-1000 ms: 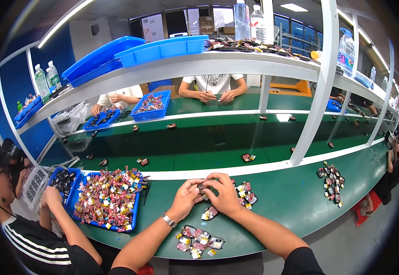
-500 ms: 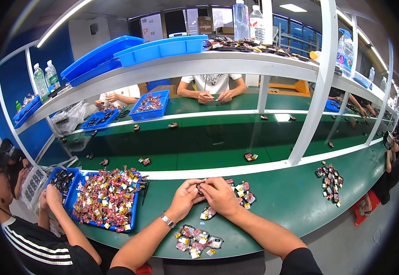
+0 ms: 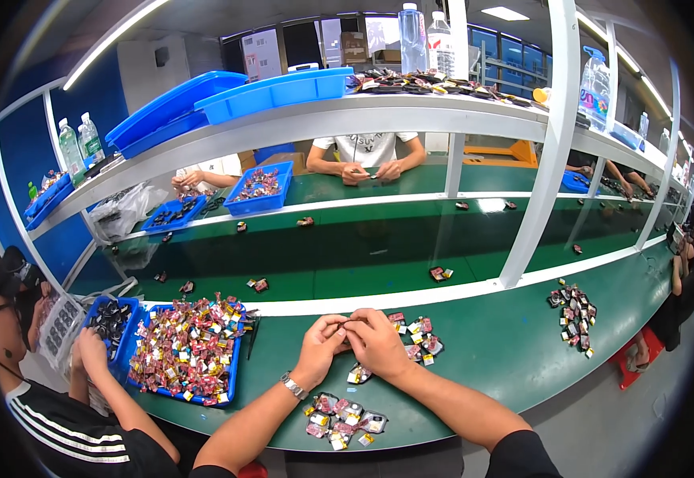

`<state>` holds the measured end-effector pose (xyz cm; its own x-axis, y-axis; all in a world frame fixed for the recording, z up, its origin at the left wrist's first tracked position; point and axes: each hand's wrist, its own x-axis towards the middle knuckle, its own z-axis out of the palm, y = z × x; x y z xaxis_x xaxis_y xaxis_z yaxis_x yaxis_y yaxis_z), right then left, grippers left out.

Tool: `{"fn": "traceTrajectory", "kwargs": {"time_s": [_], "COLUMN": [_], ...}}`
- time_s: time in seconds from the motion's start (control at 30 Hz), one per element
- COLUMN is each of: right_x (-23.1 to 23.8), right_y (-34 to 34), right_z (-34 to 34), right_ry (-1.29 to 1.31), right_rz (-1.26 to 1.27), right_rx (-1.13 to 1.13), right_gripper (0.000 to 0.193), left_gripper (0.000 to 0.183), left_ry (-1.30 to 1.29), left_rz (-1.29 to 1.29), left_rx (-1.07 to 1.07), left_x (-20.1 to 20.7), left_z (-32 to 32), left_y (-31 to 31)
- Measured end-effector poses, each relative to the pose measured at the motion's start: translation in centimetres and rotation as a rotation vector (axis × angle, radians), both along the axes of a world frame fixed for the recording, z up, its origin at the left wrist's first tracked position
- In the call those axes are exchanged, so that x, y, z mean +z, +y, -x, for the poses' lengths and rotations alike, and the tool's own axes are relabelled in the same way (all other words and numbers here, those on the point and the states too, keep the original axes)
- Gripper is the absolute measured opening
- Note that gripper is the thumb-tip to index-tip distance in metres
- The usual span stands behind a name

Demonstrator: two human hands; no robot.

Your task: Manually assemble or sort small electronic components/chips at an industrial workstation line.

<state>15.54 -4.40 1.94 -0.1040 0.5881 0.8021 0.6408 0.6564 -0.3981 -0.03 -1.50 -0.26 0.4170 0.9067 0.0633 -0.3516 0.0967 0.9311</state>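
Observation:
My left hand [image 3: 322, 344] and my right hand [image 3: 378, 343] meet over the green table, thumbs and fingertips pinched together around a small piece. Fingers cover nearly all of it, so its kind is hidden. Close beside my right hand lies a cluster of small electronic parts [image 3: 421, 341], with dark housings, red boards and white-and-yellow pieces. One similar part [image 3: 358, 373] rests just under the hands. Nearer to me, between my forearms, is another group of these parts [image 3: 342, 420].
At left, a blue tray [image 3: 234, 379] is heaped with red-and-white parts; a smaller blue tray [image 3: 133, 328] holds black pieces. A seated person [image 3: 60, 414] works beside them. Another pile [image 3: 574, 317] lies right. A white post [image 3: 545, 159] and rail stand before the green belt [image 3: 347, 255].
The fingertips have drawn closer together, covering the dark piece that showed between them. Scattered parts on the belt have shifted slightly to the right. The piles stay put.

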Motion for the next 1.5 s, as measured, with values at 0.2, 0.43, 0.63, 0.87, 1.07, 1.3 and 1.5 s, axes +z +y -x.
{"fn": "traceTrajectory", "kwargs": {"time_s": [0.2,0.43,0.63,0.87,1.07,1.3,1.5], "right_x": [-0.3,0.2,-2.1,-1.6,1.2,0.2,0.4], "right_y": [0.4,5.1,16.2,12.3,4.2,2.6,1.2], "right_z": [0.1,-2.1,-8.8,-10.7,-9.6,-7.0,-4.6], "right_ry": [0.300,0.436,0.530,-0.057,-0.224,-0.046,0.153], "right_rz": [0.385,0.459,0.716,0.649,0.968,0.798,0.660], "right_rx": [0.057,0.027,-0.404,-0.425,-0.194,0.096,0.197], "right_gripper": [0.016,0.016,0.020,0.038,0.036,0.026,0.027], "left_gripper": [0.025,0.042,0.033,0.025,0.024,0.027,0.041], "left_ry": [0.122,-0.024,0.172,0.197,0.268,0.294,0.254], "left_rz": [-0.069,-0.084,-0.208,-0.203,-0.260,-0.234,-0.165], "left_rx": [0.049,0.111,0.124,0.105,0.068,0.017,-0.137], "left_x": [-0.6,0.4,-0.8,-0.9,-1.3,-0.6,-0.1], "left_z": [0.0,0.1,0.6,1.6,0.8,0.9,1.0], "left_y": [0.3,0.7,2.4,2.5,2.1,1.6,1.5]}}
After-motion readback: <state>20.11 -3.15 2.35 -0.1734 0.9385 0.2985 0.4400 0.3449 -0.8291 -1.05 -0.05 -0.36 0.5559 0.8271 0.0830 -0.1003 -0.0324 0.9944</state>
